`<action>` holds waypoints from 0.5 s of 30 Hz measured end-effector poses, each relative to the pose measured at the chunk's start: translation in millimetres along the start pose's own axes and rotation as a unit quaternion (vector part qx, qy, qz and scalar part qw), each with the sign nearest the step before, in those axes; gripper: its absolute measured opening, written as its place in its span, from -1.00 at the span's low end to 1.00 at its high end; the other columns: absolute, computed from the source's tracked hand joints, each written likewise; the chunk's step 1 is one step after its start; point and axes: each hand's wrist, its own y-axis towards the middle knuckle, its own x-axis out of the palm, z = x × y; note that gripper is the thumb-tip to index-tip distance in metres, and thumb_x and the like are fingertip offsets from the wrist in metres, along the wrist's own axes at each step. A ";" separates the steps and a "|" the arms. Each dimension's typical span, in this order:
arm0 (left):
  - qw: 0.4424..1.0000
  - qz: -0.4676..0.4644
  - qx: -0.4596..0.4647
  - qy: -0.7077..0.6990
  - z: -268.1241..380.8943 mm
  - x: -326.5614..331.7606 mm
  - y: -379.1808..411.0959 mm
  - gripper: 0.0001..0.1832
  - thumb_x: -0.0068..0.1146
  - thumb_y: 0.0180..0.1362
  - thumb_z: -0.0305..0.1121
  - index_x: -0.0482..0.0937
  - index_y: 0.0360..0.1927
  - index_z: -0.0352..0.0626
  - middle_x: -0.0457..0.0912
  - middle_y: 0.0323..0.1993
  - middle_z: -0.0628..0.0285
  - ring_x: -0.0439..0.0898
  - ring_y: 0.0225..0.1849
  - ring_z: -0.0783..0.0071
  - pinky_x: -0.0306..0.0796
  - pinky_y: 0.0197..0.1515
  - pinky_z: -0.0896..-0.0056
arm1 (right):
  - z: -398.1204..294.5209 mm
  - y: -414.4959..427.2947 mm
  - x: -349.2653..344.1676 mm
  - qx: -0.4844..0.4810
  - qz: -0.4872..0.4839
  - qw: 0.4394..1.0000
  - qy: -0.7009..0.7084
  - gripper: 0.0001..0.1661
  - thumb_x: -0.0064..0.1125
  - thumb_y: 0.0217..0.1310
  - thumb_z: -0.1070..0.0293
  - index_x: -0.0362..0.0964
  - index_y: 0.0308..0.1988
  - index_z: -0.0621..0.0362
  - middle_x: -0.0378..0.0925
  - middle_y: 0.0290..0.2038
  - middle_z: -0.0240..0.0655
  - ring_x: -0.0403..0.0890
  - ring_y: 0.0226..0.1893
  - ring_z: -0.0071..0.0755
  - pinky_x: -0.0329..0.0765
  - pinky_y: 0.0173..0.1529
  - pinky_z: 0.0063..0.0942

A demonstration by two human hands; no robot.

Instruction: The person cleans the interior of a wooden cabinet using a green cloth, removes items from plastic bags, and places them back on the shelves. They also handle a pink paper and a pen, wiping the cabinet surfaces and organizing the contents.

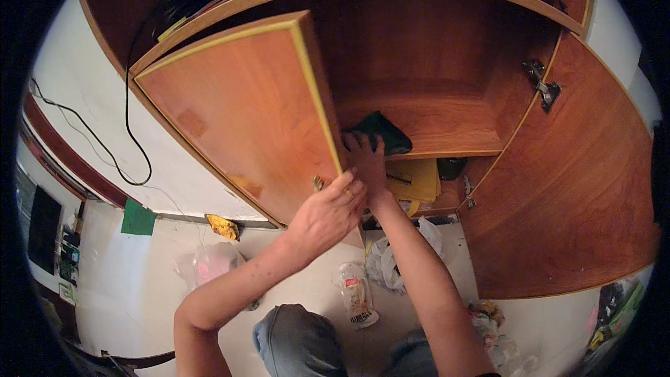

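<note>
My left hand [335, 209] has its fingers wrapped around the free edge of the left wooden cabinet door [246, 115], just beside a small metal knob [317, 183]. Behind that door edge, my right hand [364, 159] reaches into the cabinet with its fingers spread. Its fingertips are at a dark green cloth or pouch [384, 133] on the wooden shelf [445, 125]; some of the fingers are in shadow. Below the shelf, a yellow paper envelope or bag [419, 180] lies next to a dark rounded object [451, 167].
The right cabinet door [570, 183] stands wide open on metal hinges [547, 91]. A black cable [128, 125] hangs from the cabinet top at left. On the floor are a clear food package [356, 296], a white plastic bag [384, 262] and a yellow wrapper [222, 226].
</note>
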 end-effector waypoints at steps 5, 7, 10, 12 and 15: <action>0.998 -0.018 0.043 -0.050 27.2 -23.9 -64.2 -0.59 0.02 0.05 -0.28 0.59 -0.01 -0.11 0.56 0.03 0.32 0.43 0.16 0.37 0.09 0.35 0.30 | 6.3 -4.7 -18.9 0.004 -0.028 0.999 0.042 -0.34 0.33 -0.03 0.17 0.37 0.13 -0.15 0.34 0.19 -0.33 0.25 0.28 -0.14 0.02 0.33 0.22; 0.999 0.007 0.037 -0.025 39.6 -35.0 -111.8 -0.63 0.08 0.01 -0.26 0.63 -0.05 0.03 0.57 -0.03 0.45 0.45 0.10 0.50 0.22 0.27 0.37 | -0.9 -3.9 -25.3 0.004 -0.043 0.997 0.067 -0.40 0.34 0.01 0.25 0.36 0.10 -0.07 0.33 0.17 -0.32 0.20 0.30 -0.16 -0.01 0.36 0.08; 0.997 0.039 -0.041 -0.047 58.1 -47.7 -166.8 -0.81 0.23 -0.03 -0.19 0.66 -0.27 0.23 0.58 -0.13 0.57 0.47 0.02 0.65 0.30 0.06 0.45 | 2.1 -6.5 -25.3 -0.011 -0.051 0.996 0.076 -0.41 0.32 0.01 0.29 0.36 0.09 -0.06 0.33 0.18 -0.31 0.20 0.30 -0.14 -0.01 0.36 0.09; 0.992 0.079 -0.085 -0.046 65.3 -49.7 -201.9 -0.87 0.31 -0.07 -0.16 0.62 -0.39 0.28 0.58 -0.21 0.56 0.48 -0.04 0.65 0.25 -0.06 0.44 | 8.5 -7.3 -30.5 -0.026 -0.045 0.995 0.087 -0.43 0.31 -0.02 0.30 0.37 0.07 -0.06 0.34 0.17 -0.30 0.21 0.29 -0.11 -0.01 0.35 0.15; 0.977 0.107 -0.185 -0.021 84.1 -57.8 -256.9 -0.79 0.33 -0.24 -0.35 0.52 -0.54 0.25 0.58 -0.30 0.49 0.49 -0.27 0.47 0.18 -0.07 0.24 | 12.8 -7.2 -34.0 -0.039 -0.048 0.994 0.092 -0.45 0.28 0.00 0.32 0.39 0.06 -0.06 0.36 0.15 -0.27 0.24 0.27 -0.10 0.01 0.34 0.13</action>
